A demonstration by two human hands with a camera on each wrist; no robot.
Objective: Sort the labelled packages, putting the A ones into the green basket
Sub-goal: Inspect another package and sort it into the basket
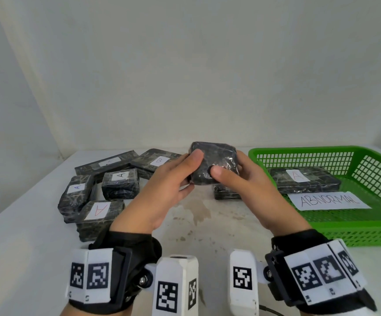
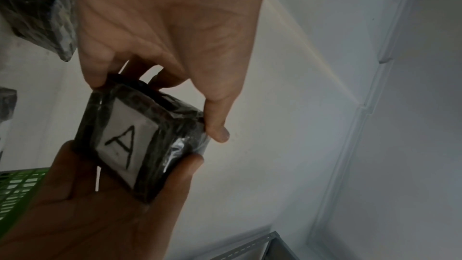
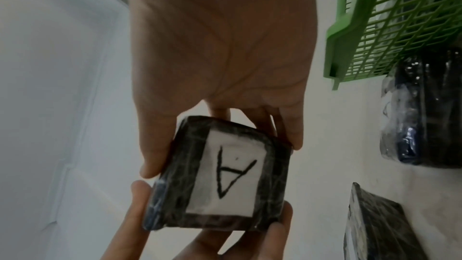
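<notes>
Black plastic wrap covers the small package (image 1: pixel 214 165) that we hold up above the white bench (image 1: pixel 25 247), just left of the green basket (image 1: pixel 367 233). Our left hand (image 1: pixel 162 190) grips its left side, thumb on the face turned toward us and fingers behind. Our right hand (image 1: pixel 251 188) grips its right side the same way. From the left wrist view we see the far face of the package (image 2: pixel 142 141) with a white label (image 2: pixel 122 143) marked A; the right wrist view shows the same label (image 3: pixel 230 175) upside down.

Inside the green basket lies a flat package labelled A (image 1: pixel 303 179), with a paper sheet reading ABNORMAL (image 1: pixel 328 200) just in front of it. Left of the basket, beyond our left hand, a cluster of wrapped packages rests on the bench: one labelled B (image 1: pixel 159 161), a long one (image 1: pixel 107 164) whose label we cannot read, and three labelled A (image 1: pixel 120 183) (image 1: pixel 76 195) (image 1: pixel 98 215). Another dark package (image 1: pixel 227 192) lies on the bench directly below the held one, mostly hidden.
</notes>
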